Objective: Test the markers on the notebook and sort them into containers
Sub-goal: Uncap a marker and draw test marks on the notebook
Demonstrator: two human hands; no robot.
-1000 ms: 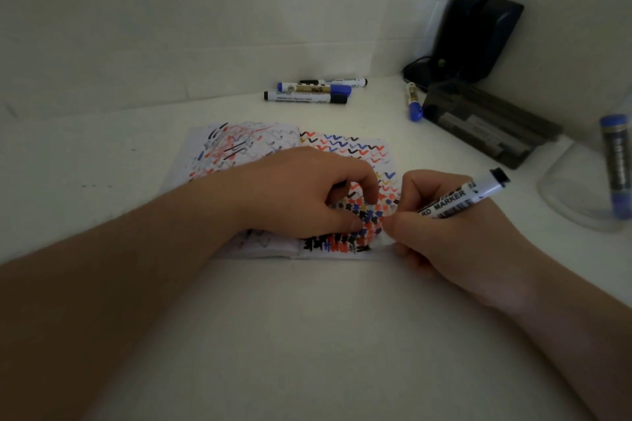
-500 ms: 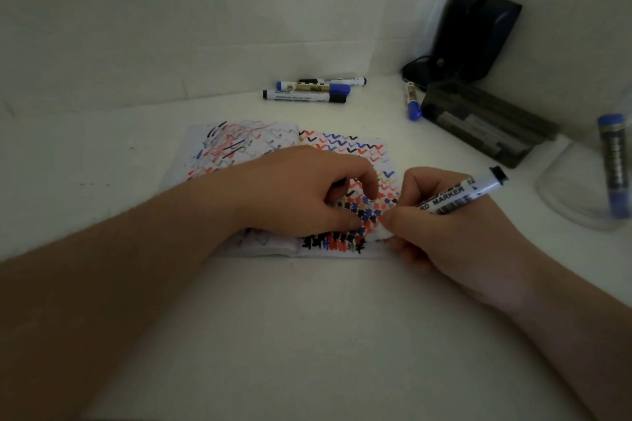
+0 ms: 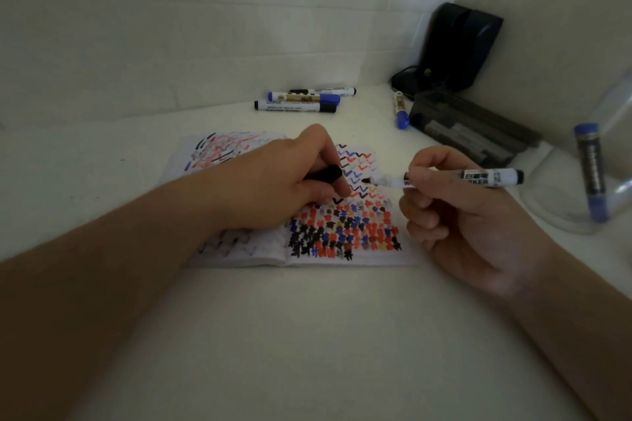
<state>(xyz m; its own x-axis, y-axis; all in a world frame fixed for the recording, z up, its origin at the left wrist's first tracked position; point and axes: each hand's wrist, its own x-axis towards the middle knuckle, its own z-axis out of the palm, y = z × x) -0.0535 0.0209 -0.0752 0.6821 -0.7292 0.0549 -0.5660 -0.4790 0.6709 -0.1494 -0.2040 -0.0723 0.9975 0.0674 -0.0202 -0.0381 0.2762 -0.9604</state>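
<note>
Head cam: right hand (image 3: 455, 215) is pinching a white black-tipped marker (image 3: 458, 178) level, tip poking left past its fingers, while left hand (image 3: 290, 181) is curling around the black cap (image 3: 326, 174), both over the scribbled open notebook (image 3: 342, 236).

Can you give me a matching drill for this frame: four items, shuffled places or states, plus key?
Items:
1. black cap
2. uncapped marker
3. blue-capped marker
4. notebook

States:
A. lying open on the table
B. standing in the clear jar
C. held in the left hand
D. held level in the right hand, tip pointing left

Pairs: 1-C, 2-D, 3-B, 4-A
</note>
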